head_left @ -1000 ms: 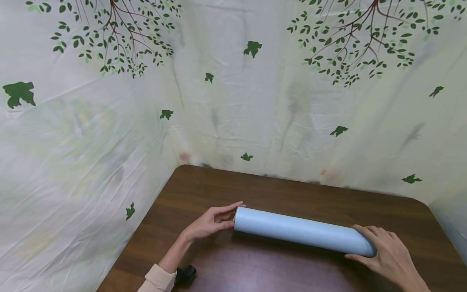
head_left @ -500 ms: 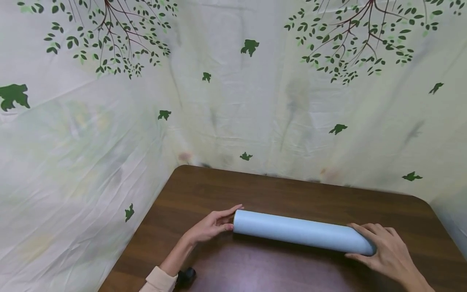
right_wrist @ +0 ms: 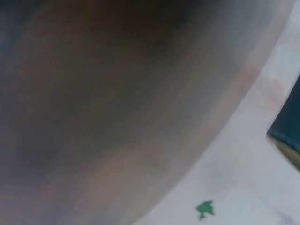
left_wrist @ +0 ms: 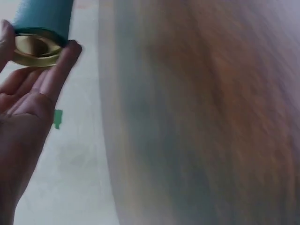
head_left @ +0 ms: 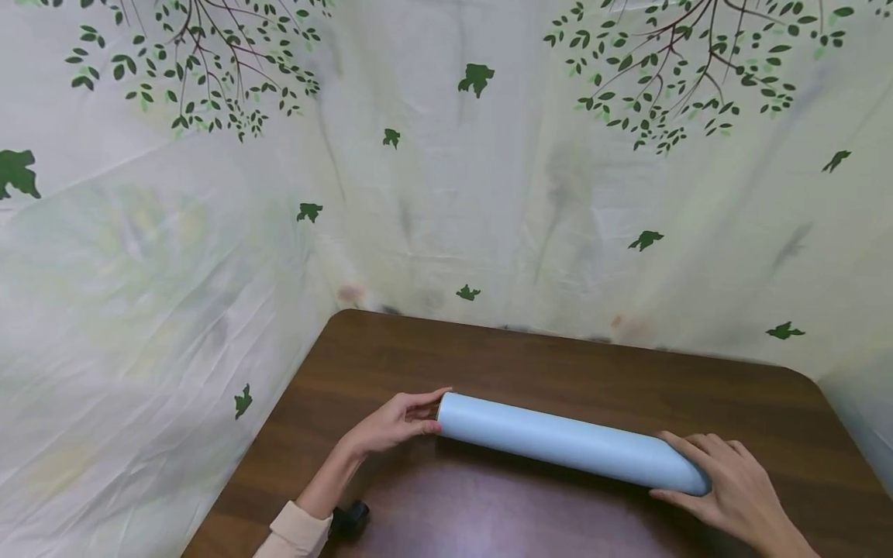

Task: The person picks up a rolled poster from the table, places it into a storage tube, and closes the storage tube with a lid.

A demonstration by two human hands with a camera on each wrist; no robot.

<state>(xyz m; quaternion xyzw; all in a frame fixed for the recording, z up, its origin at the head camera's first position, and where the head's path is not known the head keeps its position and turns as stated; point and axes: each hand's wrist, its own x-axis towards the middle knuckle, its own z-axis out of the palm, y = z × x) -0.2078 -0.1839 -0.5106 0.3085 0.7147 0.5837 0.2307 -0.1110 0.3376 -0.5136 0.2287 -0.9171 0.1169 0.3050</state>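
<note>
A long light blue roll [head_left: 558,436], smooth on the outside, lies slantwise between my two hands above the brown table. My left hand [head_left: 391,423] holds its left end, thumb on the near side and fingers reaching along the far side. The left wrist view shows a gold-brown ring at that end of the roll [left_wrist: 42,16], with a hollow inside. My right hand [head_left: 732,480] grips the other end, thumb below and fingers over the top. In the right wrist view only a dark corner of the roll [right_wrist: 288,124] shows at the right edge, and the hand is out of frame.
The wooden table [head_left: 530,353] has rounded far corners. Pale cloth [head_left: 432,217] printed with branches and leaves hangs behind it and along the left. A small black object [head_left: 351,519] shows beside the left sleeve [head_left: 300,531].
The right end of the roll has swung slightly toward me with my right hand. Both hands keep their hold. The head view has shifted a little.
</note>
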